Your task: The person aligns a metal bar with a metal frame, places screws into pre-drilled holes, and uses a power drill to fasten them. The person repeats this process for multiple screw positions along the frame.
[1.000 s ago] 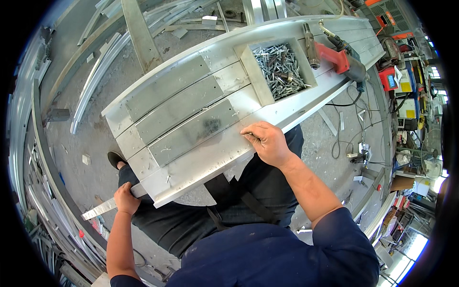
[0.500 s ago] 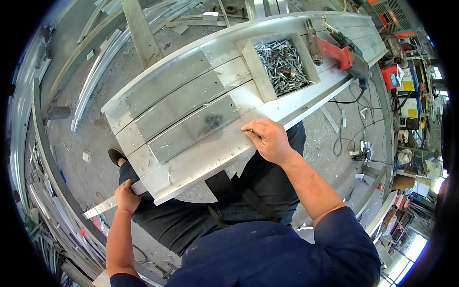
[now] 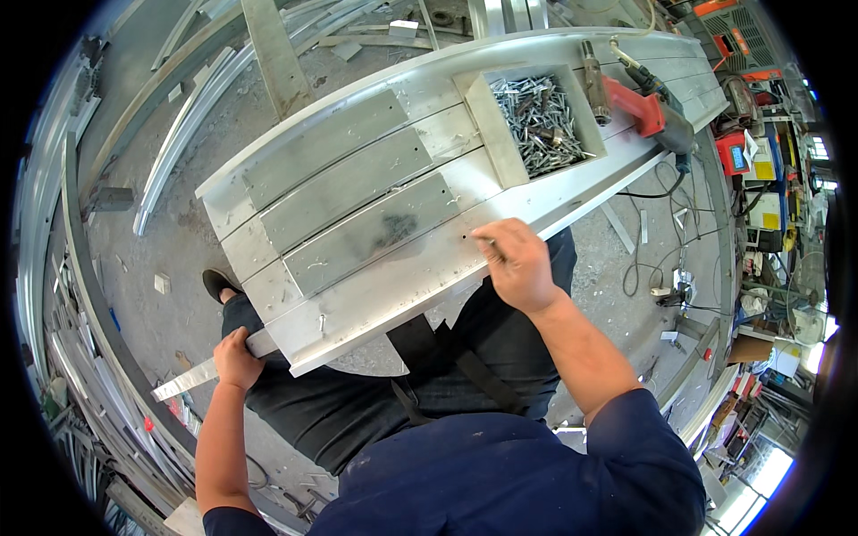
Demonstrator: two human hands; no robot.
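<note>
A long silvery metal panel (image 3: 295, 335) with slots along it lies across my lap. My left hand (image 3: 238, 358) is wrapped round a flat metal strip (image 3: 183, 380), which reaches under the panel's near left corner. Over the panel's near edge, my right hand (image 3: 518, 265) is closed in a pinch, its fingertips just right of a small dark hole (image 3: 465, 237). Whatever those fingers hold is too small to make out. Three grey plates (image 3: 344, 192) lie side by side on the panel. Farther right, an open metal box (image 3: 498, 143) contains many rivets (image 3: 541, 121).
Beyond the box lies a red and grey power tool (image 3: 639, 107) with a hose on the panel. Metal profiles (image 3: 183, 134) line the floor at left. Cables (image 3: 639, 255) and scraps are scattered on the right floor, beside cluttered shelves (image 3: 769, 214).
My right hand has shifted right and off the panel's surface, uncovering the small hole. My left hand keeps its grip on the strip. The whole view has shifted slightly.
</note>
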